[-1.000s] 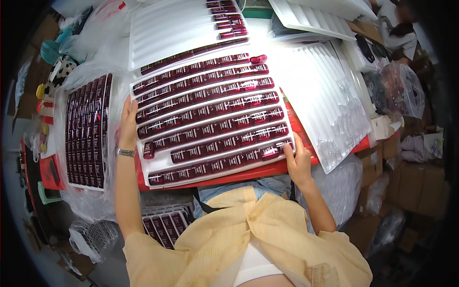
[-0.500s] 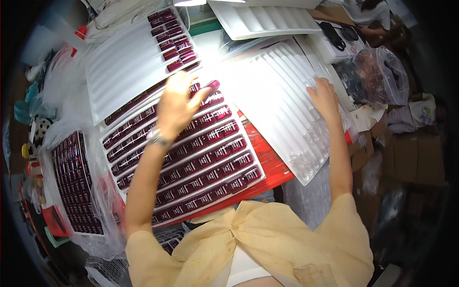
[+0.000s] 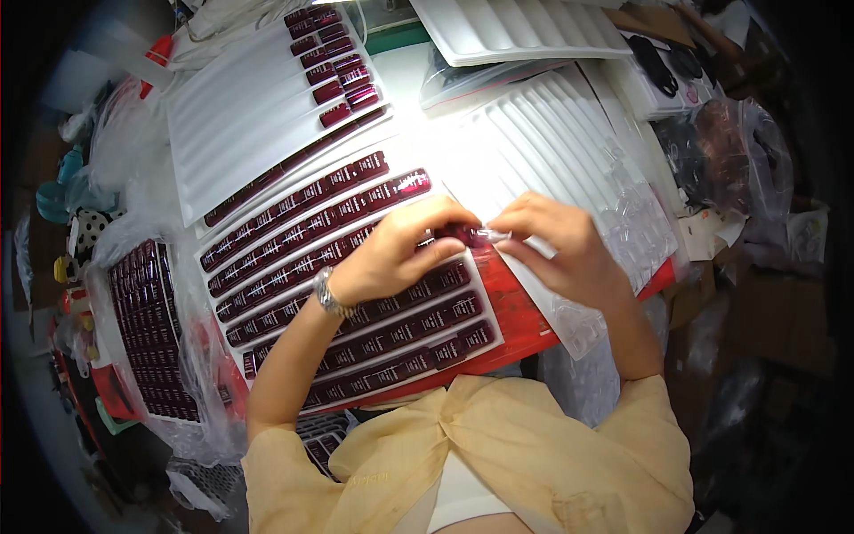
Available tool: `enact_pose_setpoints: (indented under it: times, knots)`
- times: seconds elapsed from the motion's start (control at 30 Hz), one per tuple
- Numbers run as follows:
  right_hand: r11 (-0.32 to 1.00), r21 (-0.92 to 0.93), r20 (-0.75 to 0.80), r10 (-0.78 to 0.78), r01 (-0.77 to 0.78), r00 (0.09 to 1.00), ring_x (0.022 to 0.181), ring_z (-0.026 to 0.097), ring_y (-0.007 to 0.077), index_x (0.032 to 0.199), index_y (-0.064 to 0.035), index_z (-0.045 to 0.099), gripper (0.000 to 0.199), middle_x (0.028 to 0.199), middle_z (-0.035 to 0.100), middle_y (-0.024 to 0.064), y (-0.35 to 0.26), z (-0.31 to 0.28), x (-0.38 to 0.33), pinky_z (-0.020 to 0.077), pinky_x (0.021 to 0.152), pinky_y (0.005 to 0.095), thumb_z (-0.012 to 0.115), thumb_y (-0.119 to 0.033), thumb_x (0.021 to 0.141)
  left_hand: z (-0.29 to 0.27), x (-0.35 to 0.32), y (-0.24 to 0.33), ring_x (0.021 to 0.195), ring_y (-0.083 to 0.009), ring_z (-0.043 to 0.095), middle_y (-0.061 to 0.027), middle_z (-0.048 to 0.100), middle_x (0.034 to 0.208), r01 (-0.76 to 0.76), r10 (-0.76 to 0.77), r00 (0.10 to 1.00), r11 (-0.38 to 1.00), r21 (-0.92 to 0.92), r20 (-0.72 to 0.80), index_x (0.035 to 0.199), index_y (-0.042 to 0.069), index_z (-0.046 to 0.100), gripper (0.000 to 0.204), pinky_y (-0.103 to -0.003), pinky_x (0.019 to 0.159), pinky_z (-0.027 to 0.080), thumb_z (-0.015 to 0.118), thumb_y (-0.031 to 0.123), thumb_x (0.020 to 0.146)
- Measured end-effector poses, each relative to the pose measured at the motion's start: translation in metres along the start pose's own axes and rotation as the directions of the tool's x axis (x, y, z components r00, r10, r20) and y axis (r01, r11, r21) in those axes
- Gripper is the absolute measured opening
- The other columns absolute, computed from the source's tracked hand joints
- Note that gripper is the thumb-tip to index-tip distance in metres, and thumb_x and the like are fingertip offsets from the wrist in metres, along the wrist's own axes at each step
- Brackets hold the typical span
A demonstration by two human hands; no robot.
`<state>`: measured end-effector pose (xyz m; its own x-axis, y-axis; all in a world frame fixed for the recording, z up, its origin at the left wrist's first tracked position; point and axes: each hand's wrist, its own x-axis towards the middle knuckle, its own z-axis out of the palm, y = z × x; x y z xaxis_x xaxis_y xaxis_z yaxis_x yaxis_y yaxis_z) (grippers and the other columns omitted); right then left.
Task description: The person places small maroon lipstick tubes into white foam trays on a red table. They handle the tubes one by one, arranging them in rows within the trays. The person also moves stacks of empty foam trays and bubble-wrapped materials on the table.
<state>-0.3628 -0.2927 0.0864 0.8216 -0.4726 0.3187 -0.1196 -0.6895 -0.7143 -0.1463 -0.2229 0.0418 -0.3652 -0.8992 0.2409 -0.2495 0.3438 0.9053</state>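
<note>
My left hand (image 3: 400, 247) is closed on a small dark red cylinder (image 3: 456, 233), held between thumb and fingers. My right hand (image 3: 565, 245) meets it, thumb and fingers pinching a small clear plastic piece (image 3: 489, 237) at the cylinder's right end. The exact fit between the two is partly hidden by fingers. Below my left hand lies a white ribbed tray (image 3: 489, 307) with rows of labelled dark red cylinders. Under and beyond my right hand is another white ribbed tray (image 3: 551, 133), with clear plastic pieces (image 3: 642, 222) along its right side.
At the upper left, a white tray (image 3: 231, 116) overlaps the filled one and bears several dark red cylinders at its right end. Another white tray (image 3: 525, 31) sits at the back. Plastic-wrapped cylinders (image 3: 147, 329) stand left; a red surface (image 3: 516, 311) shows beneath the trays.
My left hand has come down and right from the tray's far rows, bringing a dark red cylinder. My right hand has moved left from the clear pieces, and both hands now meet.
</note>
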Motion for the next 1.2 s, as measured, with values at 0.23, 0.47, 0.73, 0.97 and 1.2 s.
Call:
enact_pose_setpoints:
  times: [0.23, 0.47, 0.73, 0.97, 1.2]
  knots:
    - [0.954, 0.143, 0.045, 0.259, -0.263, 0.965, 0.066, 0.054, 0.011, 0.101, -0.0039, 0.062, 0.04, 0.086, 0.058, 0.0042, 0.018, 0.011, 0.002, 0.045, 0.059, 0.0251, 0.081, -0.014, 0.068, 0.05, -0.016, 0.008, 0.079, -0.0107, 0.051, -0.0045, 0.056, 0.086, 0.381, -0.419, 0.901, 0.889, -0.255, -0.115, 0.091, 0.004, 0.054, 0.033, -0.026, 0.072, 0.044, 0.079, 0.011, 0.071]
    - [0.304, -0.788, -0.431, 0.349, -0.536, 0.832, 0.099, 0.057, 0.0327, 0.106, -0.0032, 0.062, 0.028, 0.108, 0.06, 0.0149, 0.181, -0.08, -0.061, 0.0461, 0.083, 0.0416, 0.067, -0.015, 0.081, 0.004, 0.006, -0.046, 0.093, -0.0256, 0.052, -0.0085, 0.057, 0.094, 0.39, -0.046, 0.882, 0.632, 0.67, -0.469, 0.094, 0.002, 0.066, 0.031, -0.039, 0.08, 0.041, 0.077, 0.019, 0.071]
    - [0.693, -0.178, -0.578, 0.501, -0.698, 0.645, 0.081, 0.063, 0.0173, 0.102, -0.0019, 0.063, 0.024, 0.094, 0.066, 0.0092, 0.177, -0.085, -0.051, 0.0506, 0.071, 0.0302, 0.064, -0.002, 0.078, -0.01, 0.001, -0.046, 0.085, -0.0224, 0.059, -0.0083, 0.061, 0.09, 0.235, 0.009, 0.909, 0.814, 0.531, -0.416, 0.095, 0.002, 0.065, 0.03, -0.034, 0.078, 0.046, 0.078, 0.014, 0.071]
    - [0.541, 0.718, 0.183, 0.459, -0.437, 0.87, 0.074, 0.062, 0.0096, 0.101, 0.0009, 0.06, 0.024, 0.092, 0.064, 0.008, 0.039, 0.001, 0.022, 0.049, 0.065, 0.0221, 0.068, -0.002, 0.079, 0.009, -0.008, -0.024, 0.089, -0.0201, 0.064, -0.0117, 0.066, 0.103, 0.01, 0.118, 0.878, 0.964, 0.265, -0.464, 0.103, 0.002, 0.062, 0.035, -0.03, 0.077, 0.052, 0.077, 0.006, 0.072]
    - [0.694, 0.619, 0.05, 0.433, -0.368, 0.9, 0.063, 0.06, 0.0063, 0.096, 0.0012, 0.061, 0.019, 0.07, 0.063, 0.0036, 0.037, 0.025, 0.04, 0.0471, 0.056, 0.0194, 0.071, -0.003, 0.079, 0.004, -0.015, -0.015, 0.091, -0.0241, 0.064, -0.0129, 0.065, 0.101, -0.088, 0.249, 0.876, 0.925, 0.37, -0.413, 0.104, 0.003, 0.062, 0.037, -0.032, 0.081, 0.051, 0.078, 0.007, 0.071]
